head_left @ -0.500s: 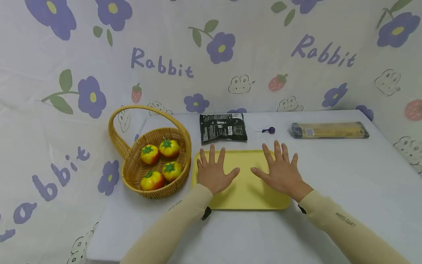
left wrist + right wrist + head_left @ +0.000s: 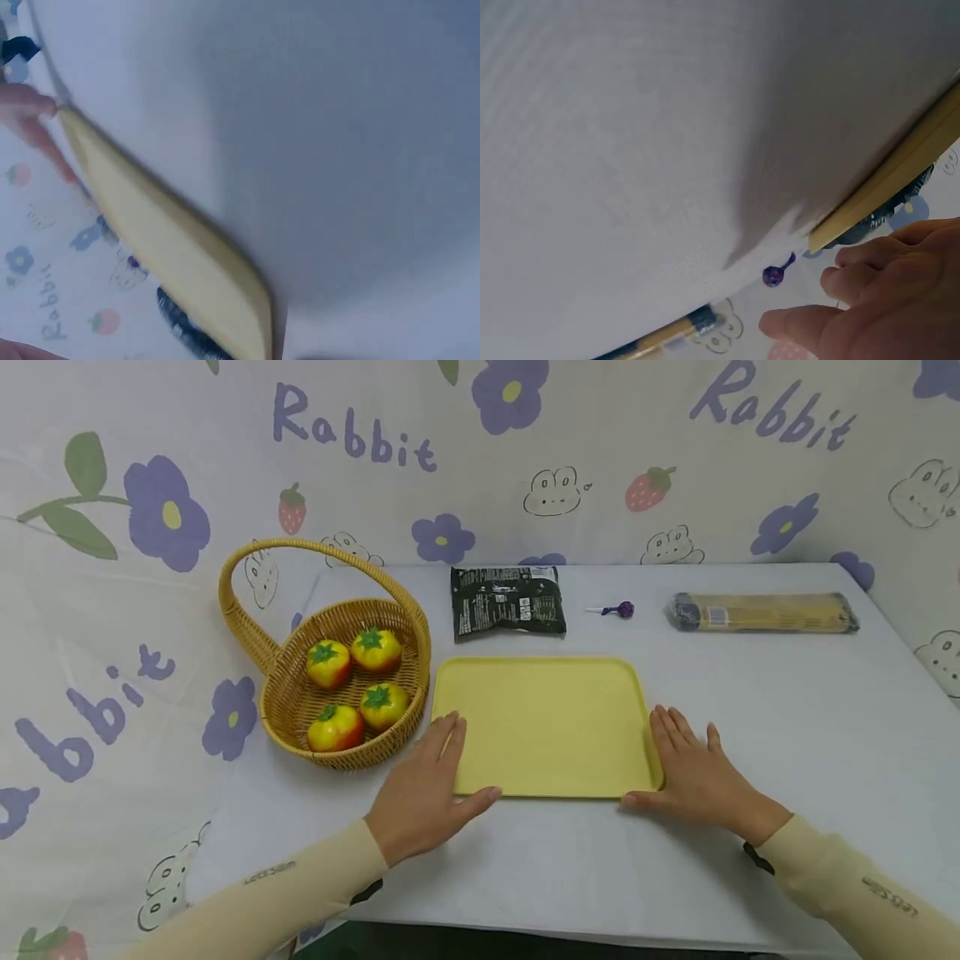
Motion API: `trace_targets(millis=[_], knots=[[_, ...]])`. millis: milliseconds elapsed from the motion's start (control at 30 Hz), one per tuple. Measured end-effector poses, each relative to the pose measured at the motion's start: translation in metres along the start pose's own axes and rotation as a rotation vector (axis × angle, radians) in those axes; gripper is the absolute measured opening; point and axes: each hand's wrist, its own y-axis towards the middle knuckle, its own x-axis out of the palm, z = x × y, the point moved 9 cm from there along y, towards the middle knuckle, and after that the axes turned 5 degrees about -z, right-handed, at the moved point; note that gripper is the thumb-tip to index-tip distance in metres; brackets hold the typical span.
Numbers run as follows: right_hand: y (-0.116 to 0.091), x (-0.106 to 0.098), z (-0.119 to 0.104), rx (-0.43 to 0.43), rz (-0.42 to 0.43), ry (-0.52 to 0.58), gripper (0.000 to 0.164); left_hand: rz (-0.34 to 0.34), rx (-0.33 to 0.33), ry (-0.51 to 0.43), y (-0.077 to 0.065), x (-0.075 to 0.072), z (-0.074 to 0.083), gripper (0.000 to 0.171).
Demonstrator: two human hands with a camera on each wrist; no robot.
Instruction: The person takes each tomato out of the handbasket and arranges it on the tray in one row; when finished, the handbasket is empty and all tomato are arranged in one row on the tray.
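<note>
A shallow yellow rectangular tray (image 2: 555, 727) lies flat on the white-covered table. My left hand (image 2: 423, 802) is at its left near corner, fingers straight along the left side and thumb by the front edge. At the right side, my right hand (image 2: 697, 777) has its fingers extended against the rim and its thumb near the front corner. Neither hand curls round the tray. In the left wrist view the tray (image 2: 165, 232) runs diagonally, with the right hand (image 2: 30, 116) at its far end. The right wrist view shows the right hand (image 2: 885, 292) beside the tray's edge (image 2: 885, 187).
Left of the tray stands a wicker basket (image 2: 390, 747) with a tall handle, holding several yellow-red fruits (image 2: 335, 728) with green tops. Behind the tray lie a black packet (image 2: 508, 602), a purple lollipop (image 2: 625, 610) and a long yellowish package (image 2: 765, 612). A printed cloth hangs at the back.
Both hands have come down from over the tray and moved apart, the left to its left side, the right to its right side. The head view has tilted downward.
</note>
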Motion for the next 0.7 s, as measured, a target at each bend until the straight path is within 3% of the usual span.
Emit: trace_targets(millis=[133, 200, 267, 300, 367, 433, 500, 567, 700], knots=[[0.008, 0.000, 0.004, -0.019, -0.028, 0.018, 0.127, 0.141, -0.018, -0.042, -0.015, -0.053, -0.017, 0.087], [0.010, 0.000, 0.005, -0.024, -0.039, 0.029, 0.126, 0.216, -0.053, -0.071, -0.014, -0.080, -0.033, 0.086], [0.010, 0.000, 0.007, -0.027, -0.042, 0.044, 0.125, 0.214, -0.120, -0.099, -0.005, -0.101, -0.056, 0.086], [0.010, 0.001, 0.008, -0.027, -0.043, 0.050, 0.125, 0.167, -0.163, -0.113, 0.001, -0.106, -0.070, 0.088], [0.008, 0.002, 0.009, -0.024, -0.043, 0.069, 0.124, -0.014, -0.228, -0.139, 0.015, -0.104, -0.095, 0.090], [0.005, 0.004, 0.010, -0.022, -0.045, 0.084, 0.123, -0.240, -0.270, -0.138, 0.023, -0.091, -0.115, 0.091], [0.002, 0.005, 0.009, -0.022, -0.046, 0.098, 0.123, -0.402, -0.272, -0.125, 0.025, -0.078, -0.126, 0.090], [0.001, 0.005, 0.006, -0.032, -0.044, 0.108, 0.121, -0.479, -0.275, -0.110, 0.024, -0.068, -0.133, 0.088], [0.007, 0.003, -0.003, -0.058, -0.048, 0.126, 0.121, -0.491, -0.301, -0.083, 0.022, -0.058, -0.143, 0.088]])
